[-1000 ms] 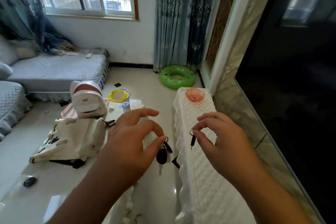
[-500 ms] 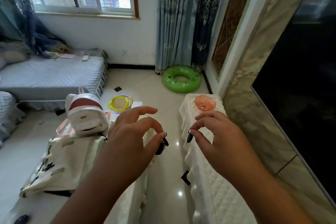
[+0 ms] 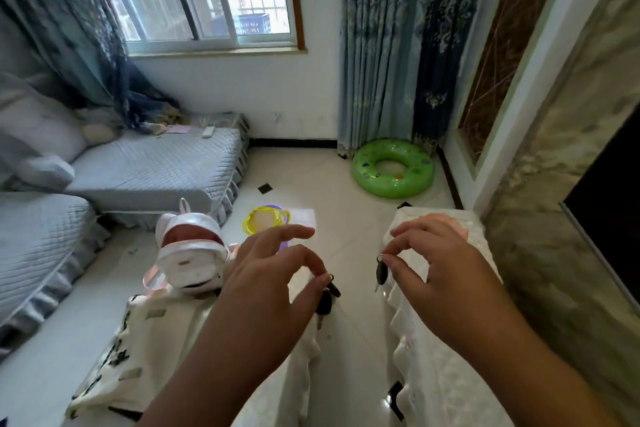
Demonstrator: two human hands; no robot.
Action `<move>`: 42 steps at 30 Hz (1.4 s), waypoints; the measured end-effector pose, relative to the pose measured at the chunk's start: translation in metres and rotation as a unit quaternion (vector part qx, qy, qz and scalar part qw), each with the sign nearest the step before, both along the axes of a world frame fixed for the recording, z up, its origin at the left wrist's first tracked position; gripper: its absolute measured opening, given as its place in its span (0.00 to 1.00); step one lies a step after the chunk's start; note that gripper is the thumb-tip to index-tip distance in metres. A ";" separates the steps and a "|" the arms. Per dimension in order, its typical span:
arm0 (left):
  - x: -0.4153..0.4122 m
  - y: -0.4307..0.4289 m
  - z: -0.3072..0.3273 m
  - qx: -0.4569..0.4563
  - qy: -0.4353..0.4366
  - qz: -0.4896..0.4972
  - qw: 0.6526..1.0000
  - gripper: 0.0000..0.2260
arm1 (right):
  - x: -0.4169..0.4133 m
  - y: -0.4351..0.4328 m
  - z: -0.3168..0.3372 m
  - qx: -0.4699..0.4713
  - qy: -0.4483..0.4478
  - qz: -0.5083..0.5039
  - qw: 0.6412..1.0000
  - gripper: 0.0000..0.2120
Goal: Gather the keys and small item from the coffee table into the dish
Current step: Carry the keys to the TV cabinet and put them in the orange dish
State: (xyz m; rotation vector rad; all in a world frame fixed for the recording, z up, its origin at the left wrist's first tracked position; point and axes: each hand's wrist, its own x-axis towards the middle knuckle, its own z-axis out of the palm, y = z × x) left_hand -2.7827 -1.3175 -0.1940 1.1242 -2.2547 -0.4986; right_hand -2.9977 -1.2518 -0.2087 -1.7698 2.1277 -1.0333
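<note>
The left hand (image 3: 266, 284) still pinches a bunch of keys (image 3: 327, 298) by its ring, and the right hand (image 3: 436, 274) still pinches one small dark key (image 3: 381, 272). Since half a second ago, the right hand has moved forward and now hides most of the orange dish (image 3: 459, 229) on the white-covered tabletop (image 3: 443, 374).

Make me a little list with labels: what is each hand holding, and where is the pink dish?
left hand: pinching a bunch of dark keys between thumb and forefinger
right hand: pinching one small dark key
pink dish: on the white covered cabinet, mostly hidden behind the right hand
keys in dish: none yet, both are held in the air
</note>
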 end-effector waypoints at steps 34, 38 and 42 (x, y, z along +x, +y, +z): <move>-0.150 -0.387 -0.016 0.029 0.058 -0.014 0.998 0.02 | -0.148 -0.381 0.000 0.028 0.028 -0.004 0.999 0.01; -0.168 -0.433 -0.013 0.055 0.060 -0.018 0.996 0.02 | -0.165 -0.422 -0.008 0.049 0.012 -0.015 0.999 0.03; -0.193 -0.478 -0.019 0.057 0.048 -0.018 0.997 0.03 | -0.191 -0.471 -0.015 0.057 0.006 -0.014 0.998 0.02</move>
